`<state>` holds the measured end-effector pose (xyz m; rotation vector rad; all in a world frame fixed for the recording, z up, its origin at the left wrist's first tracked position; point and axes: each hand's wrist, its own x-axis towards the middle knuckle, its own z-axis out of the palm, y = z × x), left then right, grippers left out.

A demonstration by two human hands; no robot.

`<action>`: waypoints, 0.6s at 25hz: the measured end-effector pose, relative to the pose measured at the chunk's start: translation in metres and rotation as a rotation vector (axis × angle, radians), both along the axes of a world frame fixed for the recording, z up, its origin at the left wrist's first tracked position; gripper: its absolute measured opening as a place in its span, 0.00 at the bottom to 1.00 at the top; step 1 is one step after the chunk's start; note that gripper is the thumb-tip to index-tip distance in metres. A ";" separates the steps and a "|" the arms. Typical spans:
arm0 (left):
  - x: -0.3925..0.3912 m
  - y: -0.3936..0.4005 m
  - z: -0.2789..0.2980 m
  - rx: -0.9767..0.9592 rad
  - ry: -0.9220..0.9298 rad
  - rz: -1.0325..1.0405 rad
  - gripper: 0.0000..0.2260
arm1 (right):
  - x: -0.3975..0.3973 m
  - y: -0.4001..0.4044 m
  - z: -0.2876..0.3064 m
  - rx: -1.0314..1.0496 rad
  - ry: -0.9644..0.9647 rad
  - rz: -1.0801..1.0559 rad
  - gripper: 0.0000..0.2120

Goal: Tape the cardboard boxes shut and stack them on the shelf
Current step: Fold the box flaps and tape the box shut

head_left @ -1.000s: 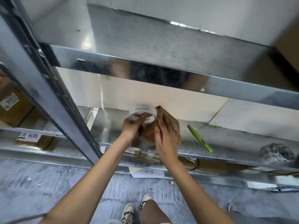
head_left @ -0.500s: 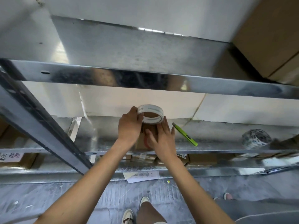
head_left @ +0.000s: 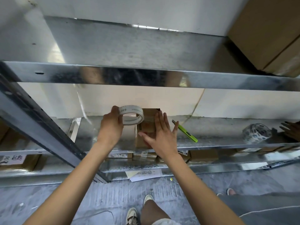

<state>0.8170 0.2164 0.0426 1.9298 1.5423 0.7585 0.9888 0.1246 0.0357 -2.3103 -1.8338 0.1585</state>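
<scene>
**Tape roll raised over a small box on the middle shelf**

You stood facing a galvanised metal shelf (head_left: 211, 140), with its upper tier crossing the view above your hands and a slanted steel upright (head_left: 48, 135) running down the left side. On that upper tier, far right, sat a large cardboard box (head_left: 267, 30). To the right of your hands a green utility knife (head_left: 185, 131) lay on the shelf at an angle, and further right lay a second roll, patterned (head_left: 256, 133), with someone else's fingers (head_left: 290, 129) at the right edge just past it. Labelled parcels (head_left: 203, 155) filled the tier beneath, and loose papers (head_left: 144, 173) lay on the floor by your shoes.

Your left hand (head_left: 112, 125) gripped the tape roll (head_left: 131, 117), fingers curled round its left rim, holding it up at the far left corner of the small cardboard box (head_left: 146, 125). Your right hand (head_left: 159, 135) lay flat with fingers straight and spread, pressing on the box's top and near right side. A strip seemed to run from the roll across the lid, though the blur made that hard to confirm. The box stood on the shelf between your two hands, near the front edge.
</scene>
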 end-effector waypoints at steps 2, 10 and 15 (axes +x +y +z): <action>-0.012 0.002 -0.011 -0.057 0.000 0.045 0.02 | -0.001 -0.001 0.000 -0.010 0.003 0.004 0.50; 0.007 -0.015 -0.032 -0.246 -0.406 0.297 0.10 | -0.021 0.003 0.008 -0.131 0.054 -0.145 0.57; 0.017 -0.023 -0.042 -0.620 -0.638 0.426 0.24 | -0.034 0.009 0.000 0.085 0.185 -0.241 0.52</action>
